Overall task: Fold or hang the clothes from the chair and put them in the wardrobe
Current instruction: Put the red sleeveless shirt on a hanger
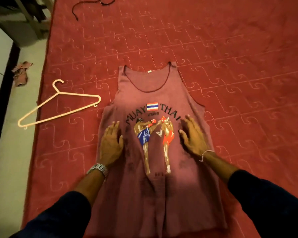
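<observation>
A maroon sleeveless top (150, 93) printed with "MUAY THAI", a flag and two boxers lies spread flat, front up, on a red bedspread (230, 57). Its neck points away from me and its hem reaches the bed's near edge. My left hand (110, 143) presses flat on the left side of the top, fingers straight. My right hand (192, 136) presses flat on the right side, fingers spread. Both sit level with the printed boxers. A pale plastic hanger (58, 103) lies on the bedspread to the left of the top.
A dark cord (86, 5) lies at the far end of the bed. Left of the bed is a pale tiled floor (9, 152) with a crumpled reddish cloth (21, 71) on it. Furniture legs (33, 18) stand at the top left.
</observation>
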Demonstrator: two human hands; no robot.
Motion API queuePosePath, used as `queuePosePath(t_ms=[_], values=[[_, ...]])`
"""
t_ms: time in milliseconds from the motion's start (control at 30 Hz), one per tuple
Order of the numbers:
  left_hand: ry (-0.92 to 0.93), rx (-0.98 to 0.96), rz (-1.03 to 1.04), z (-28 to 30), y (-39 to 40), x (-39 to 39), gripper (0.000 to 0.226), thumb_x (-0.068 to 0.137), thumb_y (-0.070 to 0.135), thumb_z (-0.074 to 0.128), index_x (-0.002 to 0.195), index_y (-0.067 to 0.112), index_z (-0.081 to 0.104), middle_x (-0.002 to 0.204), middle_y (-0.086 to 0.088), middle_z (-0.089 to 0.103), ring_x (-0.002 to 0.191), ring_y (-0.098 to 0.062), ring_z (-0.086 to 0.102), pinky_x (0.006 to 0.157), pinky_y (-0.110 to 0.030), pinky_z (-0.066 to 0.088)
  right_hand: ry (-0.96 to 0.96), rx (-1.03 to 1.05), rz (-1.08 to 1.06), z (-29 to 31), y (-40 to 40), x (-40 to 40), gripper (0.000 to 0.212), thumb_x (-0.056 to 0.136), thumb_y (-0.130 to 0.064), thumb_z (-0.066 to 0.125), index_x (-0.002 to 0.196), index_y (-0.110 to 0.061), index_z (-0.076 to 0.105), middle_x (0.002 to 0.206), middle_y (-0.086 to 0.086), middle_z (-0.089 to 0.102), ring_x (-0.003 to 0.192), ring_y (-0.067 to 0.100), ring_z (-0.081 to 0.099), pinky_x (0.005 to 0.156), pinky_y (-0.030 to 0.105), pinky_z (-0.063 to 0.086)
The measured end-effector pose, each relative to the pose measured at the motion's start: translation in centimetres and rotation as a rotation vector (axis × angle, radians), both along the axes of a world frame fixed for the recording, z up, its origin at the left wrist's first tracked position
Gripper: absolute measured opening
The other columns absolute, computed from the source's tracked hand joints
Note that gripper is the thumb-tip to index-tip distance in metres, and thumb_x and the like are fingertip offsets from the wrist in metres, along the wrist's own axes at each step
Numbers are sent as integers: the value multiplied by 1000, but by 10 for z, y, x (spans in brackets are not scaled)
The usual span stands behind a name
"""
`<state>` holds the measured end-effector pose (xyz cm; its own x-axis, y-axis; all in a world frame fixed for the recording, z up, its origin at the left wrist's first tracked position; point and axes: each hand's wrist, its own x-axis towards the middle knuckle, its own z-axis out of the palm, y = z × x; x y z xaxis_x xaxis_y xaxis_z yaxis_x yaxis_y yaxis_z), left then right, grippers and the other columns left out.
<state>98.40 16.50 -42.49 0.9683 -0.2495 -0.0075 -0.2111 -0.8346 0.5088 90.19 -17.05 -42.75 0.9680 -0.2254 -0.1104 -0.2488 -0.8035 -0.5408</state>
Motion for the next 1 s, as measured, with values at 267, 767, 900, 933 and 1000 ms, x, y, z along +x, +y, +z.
queuePosePath(t_ms=[267,767,900,933,1000], values=[[188,146,28,4,27,-158,54,90,19,67,142,9,54,152,-22,42,135,-42,43,110,-53,39,222,-104,27,6,52,-148,57,100,-31,53,152,-13,39,164,15,22,151,33,20,124,47,16],[362,51,580,21,104,-263,35,89,4,69,111,-18,52,114,-42,55,107,-56,52,91,-55,42,410,248,-740,30,49,-278,35,91,-28,72,115,-3,67,116,18,70,111,37,64,92,38,50],[454,-44,644,22,119,-257,22,91,12,70,98,-9,70,99,-29,70,95,-45,65,76,-42,47,376,347,-856,30,44,-283,26,88,-29,77,90,-4,72,98,17,71,94,33,66,81,35,48],[447,-77,639,23,125,-258,19,91,13,70,94,-6,72,93,-26,72,90,-43,66,74,-40,48,364,389,-871,30,42,-285,26,87,-29,78,82,-6,68,95,16,70,87,30,64,81,36,49],[440,-172,650,26,135,-262,17,92,15,70,89,-1,73,82,-21,72,78,-38,69,69,-39,53,311,538,-915,30,33,-290,27,85,-25,80,81,-4,64,93,20,72,72,25,63,77,41,57]])
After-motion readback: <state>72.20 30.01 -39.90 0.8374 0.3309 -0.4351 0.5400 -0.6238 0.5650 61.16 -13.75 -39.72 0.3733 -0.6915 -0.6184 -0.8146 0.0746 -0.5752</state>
